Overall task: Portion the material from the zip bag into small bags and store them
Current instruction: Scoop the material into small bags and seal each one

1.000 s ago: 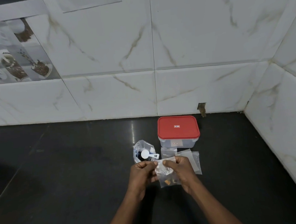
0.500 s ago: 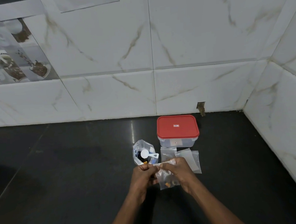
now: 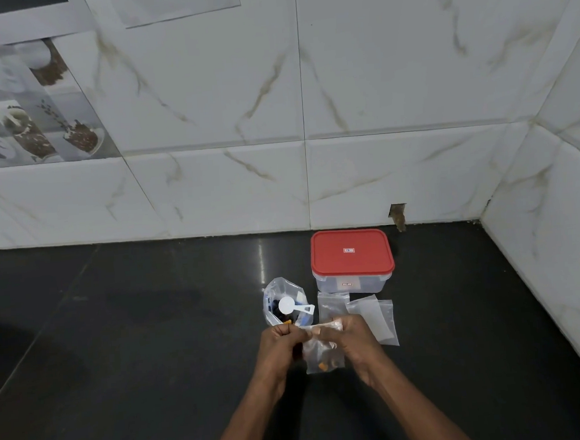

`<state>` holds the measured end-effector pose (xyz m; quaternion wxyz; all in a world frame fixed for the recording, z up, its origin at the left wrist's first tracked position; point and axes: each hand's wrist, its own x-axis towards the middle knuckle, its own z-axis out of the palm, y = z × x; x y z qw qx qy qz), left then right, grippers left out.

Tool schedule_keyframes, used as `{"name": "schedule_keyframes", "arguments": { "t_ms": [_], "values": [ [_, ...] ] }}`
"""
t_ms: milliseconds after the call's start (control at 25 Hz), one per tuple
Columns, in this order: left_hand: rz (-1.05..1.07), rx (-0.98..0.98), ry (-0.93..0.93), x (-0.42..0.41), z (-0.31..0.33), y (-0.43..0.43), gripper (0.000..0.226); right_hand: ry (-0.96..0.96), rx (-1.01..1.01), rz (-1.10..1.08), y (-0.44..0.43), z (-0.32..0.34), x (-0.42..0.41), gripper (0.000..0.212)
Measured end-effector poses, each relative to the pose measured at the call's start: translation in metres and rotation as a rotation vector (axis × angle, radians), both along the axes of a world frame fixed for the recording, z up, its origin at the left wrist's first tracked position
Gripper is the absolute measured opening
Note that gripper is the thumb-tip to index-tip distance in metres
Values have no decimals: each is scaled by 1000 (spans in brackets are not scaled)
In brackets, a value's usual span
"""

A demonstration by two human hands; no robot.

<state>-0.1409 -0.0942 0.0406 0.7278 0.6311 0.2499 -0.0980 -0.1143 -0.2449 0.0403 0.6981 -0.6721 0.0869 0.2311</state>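
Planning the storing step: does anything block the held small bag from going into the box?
Yes: the red lid sits on the box, covering its opening. Spare bags lie on the counter between box and small bag.

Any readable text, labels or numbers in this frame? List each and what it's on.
Nothing here can be read.
Logo patch on the red lid: too blurred to read.
Sticker on the clear container front wall: too small to read.
Wall pictures: no legible words.
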Motion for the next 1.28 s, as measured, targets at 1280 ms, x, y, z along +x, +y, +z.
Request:
{"name": "schedule_keyframes", "arguments": {
  "t_ms": [1280],
  "values": [
    [-10,-159,71,4,-17,-20,15,-9,9,-74,-10,-14,-3,10]
  ]
}}
